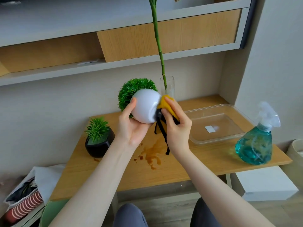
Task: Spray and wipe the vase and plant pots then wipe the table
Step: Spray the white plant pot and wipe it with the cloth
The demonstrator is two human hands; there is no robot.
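Soft, even daylight (slightly blurred throughout), with wide-angle edge bending.

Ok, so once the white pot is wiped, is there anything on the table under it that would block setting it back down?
Nothing solid. The left hand holds the white pot tilted above the table. Below it lies only a brown spill; the black pot stands to the left, the clear tray to the right.
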